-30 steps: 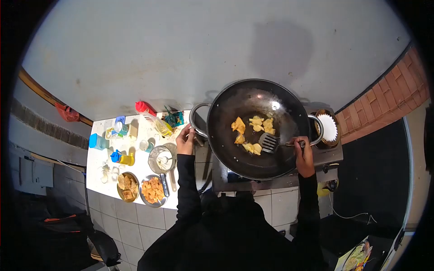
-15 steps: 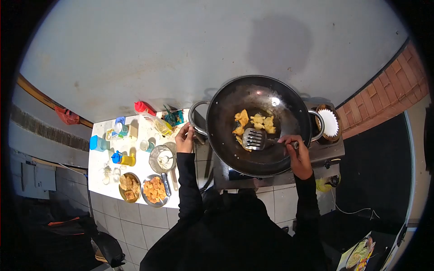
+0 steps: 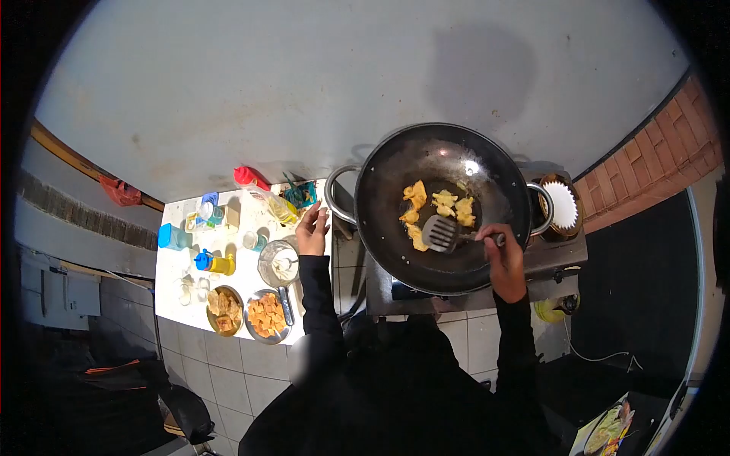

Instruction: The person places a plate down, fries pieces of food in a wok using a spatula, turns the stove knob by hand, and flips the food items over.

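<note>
A large dark wok (image 3: 414,156) sits on the stove (image 3: 532,280), with several golden fried pieces (image 3: 465,209) in its middle. My right hand (image 3: 503,262) is closed round the handle of a slotted spatula (image 3: 440,232). The spatula's blade lies low in the wok, beside the pieces at the left. My left hand (image 3: 311,230) is just left of the wok's looped handle (image 3: 340,190), fingers apart and with nothing in them.
Left of the stove, a white table (image 3: 176,292) carries a plate of orange-brown cubes (image 3: 267,315), a bowl of browned pieces (image 3: 225,310), a glass bowl with white contents (image 3: 279,264) and several bottles. A paper-lined basket (image 3: 561,205) stands right of the wok.
My left hand has come off the wok's handle and its fingers have opened. The spatula blade has shifted a little against the food. The whole view has shifted slightly.
</note>
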Demonstrator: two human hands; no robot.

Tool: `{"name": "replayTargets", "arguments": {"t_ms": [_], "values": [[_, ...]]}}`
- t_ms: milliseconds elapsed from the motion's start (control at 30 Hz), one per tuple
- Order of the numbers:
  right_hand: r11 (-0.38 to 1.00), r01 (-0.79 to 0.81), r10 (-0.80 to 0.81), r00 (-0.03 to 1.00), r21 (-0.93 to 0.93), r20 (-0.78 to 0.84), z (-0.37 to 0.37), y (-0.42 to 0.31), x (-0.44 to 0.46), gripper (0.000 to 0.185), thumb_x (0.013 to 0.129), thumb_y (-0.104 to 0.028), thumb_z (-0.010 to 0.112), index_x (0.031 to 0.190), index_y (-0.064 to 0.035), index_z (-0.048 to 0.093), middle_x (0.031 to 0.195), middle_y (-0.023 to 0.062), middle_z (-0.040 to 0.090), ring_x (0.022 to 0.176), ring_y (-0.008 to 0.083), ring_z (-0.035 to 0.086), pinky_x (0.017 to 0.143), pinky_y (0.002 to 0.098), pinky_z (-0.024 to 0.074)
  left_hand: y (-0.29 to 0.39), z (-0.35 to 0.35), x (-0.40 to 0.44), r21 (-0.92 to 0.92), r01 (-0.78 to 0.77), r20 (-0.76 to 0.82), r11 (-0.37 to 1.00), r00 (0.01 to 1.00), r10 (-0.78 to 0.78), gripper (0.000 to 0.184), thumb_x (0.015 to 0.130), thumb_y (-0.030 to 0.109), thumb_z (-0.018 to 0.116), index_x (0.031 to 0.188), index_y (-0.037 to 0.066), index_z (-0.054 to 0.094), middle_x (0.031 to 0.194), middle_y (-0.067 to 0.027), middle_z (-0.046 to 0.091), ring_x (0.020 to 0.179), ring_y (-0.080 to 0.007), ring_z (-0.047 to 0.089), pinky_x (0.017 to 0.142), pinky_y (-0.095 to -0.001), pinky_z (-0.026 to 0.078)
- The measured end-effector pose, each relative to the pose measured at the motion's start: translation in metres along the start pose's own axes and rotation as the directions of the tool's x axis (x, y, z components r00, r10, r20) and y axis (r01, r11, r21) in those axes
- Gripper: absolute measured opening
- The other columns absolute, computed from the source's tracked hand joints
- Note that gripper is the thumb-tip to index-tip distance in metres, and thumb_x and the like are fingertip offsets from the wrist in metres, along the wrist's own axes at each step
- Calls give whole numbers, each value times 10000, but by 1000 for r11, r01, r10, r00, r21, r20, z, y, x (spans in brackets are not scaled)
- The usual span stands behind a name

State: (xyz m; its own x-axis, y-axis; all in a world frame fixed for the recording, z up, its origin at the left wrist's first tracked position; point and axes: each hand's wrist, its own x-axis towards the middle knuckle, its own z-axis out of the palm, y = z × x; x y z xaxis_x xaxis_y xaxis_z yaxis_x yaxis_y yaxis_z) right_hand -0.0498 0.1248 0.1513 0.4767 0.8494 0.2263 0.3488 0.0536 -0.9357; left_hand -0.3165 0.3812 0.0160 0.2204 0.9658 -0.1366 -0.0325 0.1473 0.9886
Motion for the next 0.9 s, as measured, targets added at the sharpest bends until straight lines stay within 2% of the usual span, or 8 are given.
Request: {"name": "replayTargets", "arguments": {"t_ms": [67,133,367,400,467,500,667,900], "values": [[1000,16,-16,1000,-18,3,8,5,-3,77,938,-44,470,997,-12,507,886,76,581,752,124,520,696,241,410,-4,-1,2,-46,-5,-28,999,1000,4,388,915,196,600,1280,85,526,1049,-48,618,927,-119,584,763,-274,498],[999,-4,5,1000,-36,15,14,3,-5,82,917,-35,492,991,-5,509,876,102,585,814,174,574,736,274,433,-2,1,1,-58,-13,-41,998,999,11,394,914,203,602,1281,88,516,1055,-53,617,930,-120,583,767,-278,498],[976,115,-121,993,-183,-18,6,11,-2,94,917,-52,515,997,-4,527,874,82,586,762,144,550,703,262,427,-3,-1,-1,-109,-70,-59,992,996,64,348,901,196,623,1219,89,531,1065,-39,617,912,-92,573,740,-251,485],[989,59,-65,997,-136,-46,2,11,-1,104,918,-63,524,1002,-3,533,869,78,585,742,131,533,688,254,419,-5,-2,0,-110,-70,-59,991,996,64,348,901,196,623,1219,89,531,1065,-39,617,912,-92,573,740,-251,485],[996,2,-8,998,-89,-70,-1,8,0,114,919,-74,533,1007,-1,539,864,74,585,721,119,516,674,247,412,-9,-6,4,-63,-85,-74,994,994,81,379,885,239,653,1203,64,544,1108,-93,619,1029,-200,588,804,-323,476],[997,-46,40,994,-56,-106,-2,6,0,122,921,-80,537,1011,2,540,852,70,584,709,111,504,661,244,408,-11,-8,6,-64,-86,-73,994,994,81,379,885,239,653,1203,64,544,1108,-93,619,1029,-200,588,804,-323,476],[996,-84,86,976,16,-200,10,5,1,120,929,-92,533,992,10,538,817,65,587,688,109,501,637,248,410,-6,-12,9,-92,-162,-138,983,979,149,164,867,197,680,920,54,619,952,-49,655,906,-151,620,732,-270,471],[995,-19,1,983,-96,-185,25,17,2,100,927,-91,528,942,8,531,782,115,603,700,160,572,644,285,443,2,-19,12,-169,-188,-169,967,973,160,169,889,203,652,847,52,591,838,-60,632,684,-108,570,619,-240,455]]}}
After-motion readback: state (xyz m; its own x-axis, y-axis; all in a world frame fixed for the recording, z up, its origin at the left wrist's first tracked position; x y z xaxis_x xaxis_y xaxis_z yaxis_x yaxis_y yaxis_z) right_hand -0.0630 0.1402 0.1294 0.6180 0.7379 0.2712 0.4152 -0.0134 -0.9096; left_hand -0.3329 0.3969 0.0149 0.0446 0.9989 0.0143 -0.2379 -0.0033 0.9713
